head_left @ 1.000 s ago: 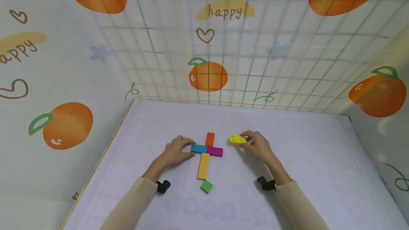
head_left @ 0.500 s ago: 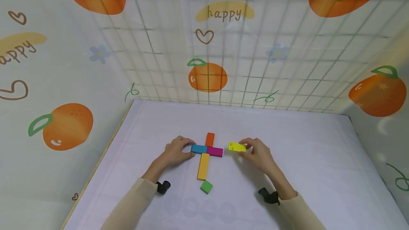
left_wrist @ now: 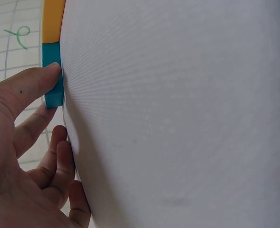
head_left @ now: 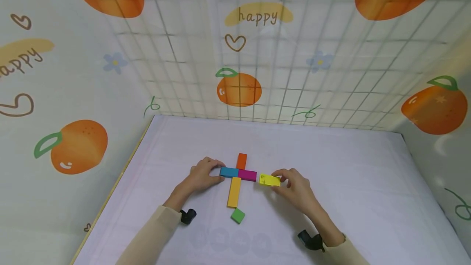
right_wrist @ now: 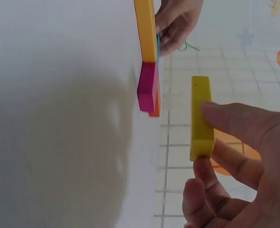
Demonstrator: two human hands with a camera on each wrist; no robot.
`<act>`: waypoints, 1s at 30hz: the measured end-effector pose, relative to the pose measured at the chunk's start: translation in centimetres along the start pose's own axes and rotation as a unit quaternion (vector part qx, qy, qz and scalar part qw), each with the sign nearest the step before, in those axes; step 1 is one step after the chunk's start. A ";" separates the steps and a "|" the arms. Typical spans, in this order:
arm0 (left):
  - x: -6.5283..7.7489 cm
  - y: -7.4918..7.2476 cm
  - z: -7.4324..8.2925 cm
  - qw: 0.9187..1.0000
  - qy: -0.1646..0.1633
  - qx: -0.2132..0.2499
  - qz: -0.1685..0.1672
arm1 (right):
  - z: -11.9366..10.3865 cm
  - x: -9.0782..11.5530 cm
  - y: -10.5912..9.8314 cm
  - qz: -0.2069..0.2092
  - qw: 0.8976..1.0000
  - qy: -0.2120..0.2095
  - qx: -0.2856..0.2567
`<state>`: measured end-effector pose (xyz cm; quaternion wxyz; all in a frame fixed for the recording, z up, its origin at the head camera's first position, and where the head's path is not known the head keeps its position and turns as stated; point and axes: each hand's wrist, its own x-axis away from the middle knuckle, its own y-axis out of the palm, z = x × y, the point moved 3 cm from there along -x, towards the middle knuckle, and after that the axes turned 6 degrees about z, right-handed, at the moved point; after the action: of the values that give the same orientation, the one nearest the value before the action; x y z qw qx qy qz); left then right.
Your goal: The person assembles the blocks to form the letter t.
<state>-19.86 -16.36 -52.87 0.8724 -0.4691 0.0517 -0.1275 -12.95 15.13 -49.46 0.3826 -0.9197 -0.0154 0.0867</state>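
My left hand (head_left: 202, 174) pinches the left end of a blue block (head_left: 229, 171) between thumb and fingers; the thumb lies along its side in the left wrist view. A magenta block (head_left: 247, 175) continues the row to the right. Behind it stands out an orange-red block (head_left: 241, 161), and an amber block (head_left: 234, 192) runs toward the front, forming a cross. My right hand (head_left: 294, 187) grips a bright yellow block (head_left: 270, 180) by its right end, just right of the magenta block. In the right wrist view this yellow block (right_wrist: 202, 116) is raised above the tabletop.
A green square block (head_left: 238, 215) lies turned like a diamond at the front end of the amber block. White cloth covers the table (head_left: 176, 138). A printed curtain (head_left: 239, 126) with oranges and grid lines hangs behind it. Dark cameras sit at both wrists.
My right hand has brought the yellow block toward the front and slightly left, closer to the magenta block's right end. The left hand and the other blocks stay put.
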 end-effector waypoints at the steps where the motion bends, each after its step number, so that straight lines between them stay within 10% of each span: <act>1: 0.0 0.0 0.0 1.000 -0.001 0.000 0.001 | -0.1 0.2 0.1 -0.001 1.000 -0.001 0.002; 30: 0.0 0.0 0.1 1.000 -0.001 -0.007 0.000 | -0.6 4.5 3.6 -0.086 0.996 -0.033 0.008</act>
<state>-19.84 -16.25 -52.79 0.8690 -0.4755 0.0517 -0.1270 -8.54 12.55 -52.23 0.3954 -0.9085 -0.1062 0.0835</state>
